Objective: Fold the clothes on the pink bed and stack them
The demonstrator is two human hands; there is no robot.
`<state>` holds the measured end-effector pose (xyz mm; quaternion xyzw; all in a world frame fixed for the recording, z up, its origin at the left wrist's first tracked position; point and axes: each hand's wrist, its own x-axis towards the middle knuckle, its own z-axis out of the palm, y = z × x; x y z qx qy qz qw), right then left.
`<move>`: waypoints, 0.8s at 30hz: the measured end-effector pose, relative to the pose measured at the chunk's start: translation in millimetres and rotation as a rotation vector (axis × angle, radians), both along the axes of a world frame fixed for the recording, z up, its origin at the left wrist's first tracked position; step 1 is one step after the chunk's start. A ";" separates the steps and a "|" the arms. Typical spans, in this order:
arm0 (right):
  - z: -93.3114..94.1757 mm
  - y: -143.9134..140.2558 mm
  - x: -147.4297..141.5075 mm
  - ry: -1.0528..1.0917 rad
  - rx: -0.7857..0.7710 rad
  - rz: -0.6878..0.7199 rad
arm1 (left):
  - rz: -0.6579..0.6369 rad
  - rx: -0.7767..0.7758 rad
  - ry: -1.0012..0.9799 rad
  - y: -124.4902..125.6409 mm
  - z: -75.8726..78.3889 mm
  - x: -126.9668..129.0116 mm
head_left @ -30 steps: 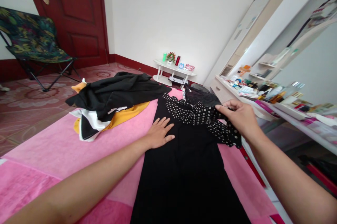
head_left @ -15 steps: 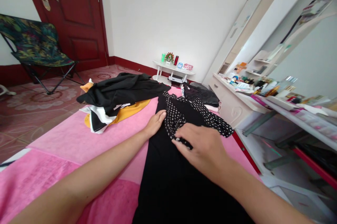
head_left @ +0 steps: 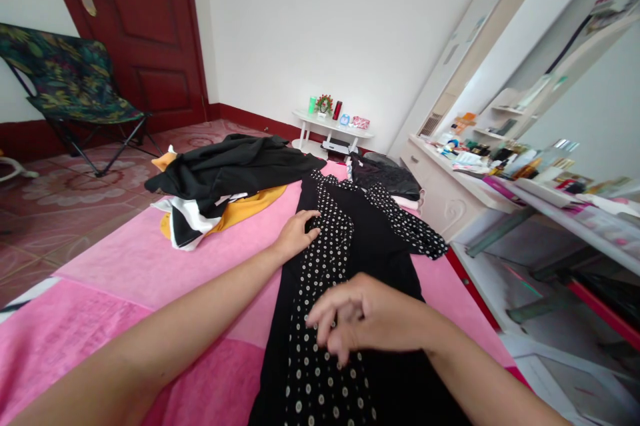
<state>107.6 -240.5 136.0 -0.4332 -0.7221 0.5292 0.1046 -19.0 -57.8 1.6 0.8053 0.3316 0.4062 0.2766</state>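
Observation:
A black dress point(head_left: 385, 239) with white-dotted sleeves lies spread over the pink bed cover. Its left-hand sleeve point(head_left: 327, 259) runs lengthwise down the front, while the other dotted sleeve point(head_left: 407, 226) reaches out to the right. My left hand point(head_left: 295, 237) rests at the upper part of the near-left sleeve, its fingers and thumb apart on the cloth edge. Over the lower part of that same sleeve is my right hand point(head_left: 357, 316), slightly blurred, with loosely bent, separated fingers and nothing held.
A heap of black, white and yellow clothes point(head_left: 225, 176) lies left on the pink bed cover point(head_left: 240, 246). Folded dark clothes point(head_left: 385, 176) sit at the far right end. A dressing table point(head_left: 450, 193) crowded with bottles stands right; a folding chair point(head_left: 80, 86) stands left.
My right hand has brought the dotted sleeve down along the dress toward me and let go of it. My left hand stays in nearly the same place, its thumb now farther from the fingers.

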 end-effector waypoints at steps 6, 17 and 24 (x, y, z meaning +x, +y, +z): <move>-74.7 66.0 66.2 -0.372 0.799 -0.397 | -0.078 0.181 0.259 -1.6 3.3 0.6; -46.2 -20.4 51.9 -0.557 0.766 0.124 | -0.546 0.121 0.555 -59.6 37.8 -54.0; -18.1 -58.3 33.1 -0.408 0.850 0.475 | -0.856 0.098 0.581 -140.6 101.8 -100.9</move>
